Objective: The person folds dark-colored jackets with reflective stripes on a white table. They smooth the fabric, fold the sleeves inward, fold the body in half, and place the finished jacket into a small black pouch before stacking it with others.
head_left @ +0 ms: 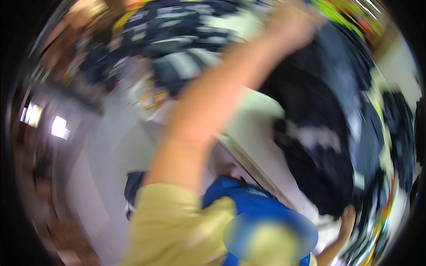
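A black garment (310, 111) with a pale print lies spread over the white table (262, 111). My left arm reaches across the view to the garment's far end. There my left hand (295, 24) is smeared by motion, and its fingers cannot be made out. At the near right end, my right hand (348, 219) is closed on the garment's lower edge. Dark blue-grey cloth (337, 57) lies along the garment's right side.
Dark folded garments (177, 26) with pale labels are piled at the far side. More dark clothes (399, 137) lie at the right rim. Clear plastic wrapping (148, 99) sits left of my forearm. The table's edge (253, 166) runs in front of my blue apron (239, 193).
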Demonstrator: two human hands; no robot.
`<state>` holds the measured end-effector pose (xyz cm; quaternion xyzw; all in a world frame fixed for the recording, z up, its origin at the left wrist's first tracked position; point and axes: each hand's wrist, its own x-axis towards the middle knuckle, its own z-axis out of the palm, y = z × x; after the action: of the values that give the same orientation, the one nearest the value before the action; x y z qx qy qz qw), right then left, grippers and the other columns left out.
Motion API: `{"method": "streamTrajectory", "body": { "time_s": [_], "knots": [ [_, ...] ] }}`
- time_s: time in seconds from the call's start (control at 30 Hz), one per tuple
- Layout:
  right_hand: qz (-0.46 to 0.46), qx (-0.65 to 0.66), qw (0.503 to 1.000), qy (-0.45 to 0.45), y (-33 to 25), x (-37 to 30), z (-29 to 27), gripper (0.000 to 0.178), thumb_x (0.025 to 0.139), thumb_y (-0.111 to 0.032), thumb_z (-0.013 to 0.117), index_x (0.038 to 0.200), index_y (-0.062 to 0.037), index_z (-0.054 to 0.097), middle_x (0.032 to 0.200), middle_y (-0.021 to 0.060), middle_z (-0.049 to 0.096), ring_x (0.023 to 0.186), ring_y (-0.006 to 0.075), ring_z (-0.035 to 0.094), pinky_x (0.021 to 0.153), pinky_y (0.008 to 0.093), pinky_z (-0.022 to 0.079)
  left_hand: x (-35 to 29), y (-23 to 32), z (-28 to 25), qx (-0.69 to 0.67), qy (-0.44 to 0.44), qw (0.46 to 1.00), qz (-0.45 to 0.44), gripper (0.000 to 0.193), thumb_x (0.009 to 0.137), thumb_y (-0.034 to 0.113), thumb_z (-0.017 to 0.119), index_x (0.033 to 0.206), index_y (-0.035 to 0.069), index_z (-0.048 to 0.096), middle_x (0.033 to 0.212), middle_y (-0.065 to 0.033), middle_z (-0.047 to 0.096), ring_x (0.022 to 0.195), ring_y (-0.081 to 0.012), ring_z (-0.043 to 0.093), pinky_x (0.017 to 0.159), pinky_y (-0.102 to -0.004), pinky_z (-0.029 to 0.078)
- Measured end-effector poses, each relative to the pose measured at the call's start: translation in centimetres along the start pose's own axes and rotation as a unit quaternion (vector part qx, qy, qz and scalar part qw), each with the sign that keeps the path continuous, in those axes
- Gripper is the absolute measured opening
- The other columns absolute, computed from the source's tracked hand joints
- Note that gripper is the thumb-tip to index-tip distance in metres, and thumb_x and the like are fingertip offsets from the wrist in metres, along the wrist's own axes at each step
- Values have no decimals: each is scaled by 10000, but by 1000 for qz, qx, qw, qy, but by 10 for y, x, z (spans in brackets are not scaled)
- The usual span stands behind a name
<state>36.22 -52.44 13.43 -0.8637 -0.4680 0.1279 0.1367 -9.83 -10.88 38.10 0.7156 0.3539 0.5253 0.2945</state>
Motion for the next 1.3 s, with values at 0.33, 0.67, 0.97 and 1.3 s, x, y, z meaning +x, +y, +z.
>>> {"method": "streamTrajectory", "body": {
  "time_s": [0.33, 0.67, 0.97, 1.3],
  "knots": [
    [121, 176, 963, -162, -96, -33, 3, 278, 815, -246, 695, 846, 28, 660, 707, 81, 615, 662, 152, 558, 636, 312, 454, -82, -230, -80, 335, -244, 906, -82, 714, 919, 127, 544, 1502, 68, 138, 1438, -233, 348, 1245, -297, 437, 1047, -342, 324],
    [219, 308, 922, -83, -95, -56, 113, 445, 807, -248, 716, 1030, 108, 569, 912, 140, 677, 892, 208, 642, 793, 308, 484, -206, -187, 46, 410, -210, 881, 109, 530, 744, 53, 630, 1259, 64, 505, 1256, -170, 518, 1192, -353, 469, 1004, -432, 390],
    [341, 626, 701, 12, -105, -43, 122, 211, 902, -168, 624, 1035, -4, 607, 925, 62, 643, 820, 174, 593, 761, 307, 491, -305, -143, 202, 85, -548, 814, 172, 345, 761, 152, 689, 1097, 121, 618, 1051, -62, 627, 978, -261, 586, 819, -379, 479],
    [362, 686, 631, -10, -88, -58, 126, 230, 898, -240, 648, 969, -28, 594, 852, 38, 621, 741, 128, 566, 708, 253, 467, -302, -93, 261, 48, -609, 756, 235, 298, 807, 216, 659, 1091, 141, 611, 985, -60, 642, 950, -289, 617, 791, -387, 499]
  ]
}}
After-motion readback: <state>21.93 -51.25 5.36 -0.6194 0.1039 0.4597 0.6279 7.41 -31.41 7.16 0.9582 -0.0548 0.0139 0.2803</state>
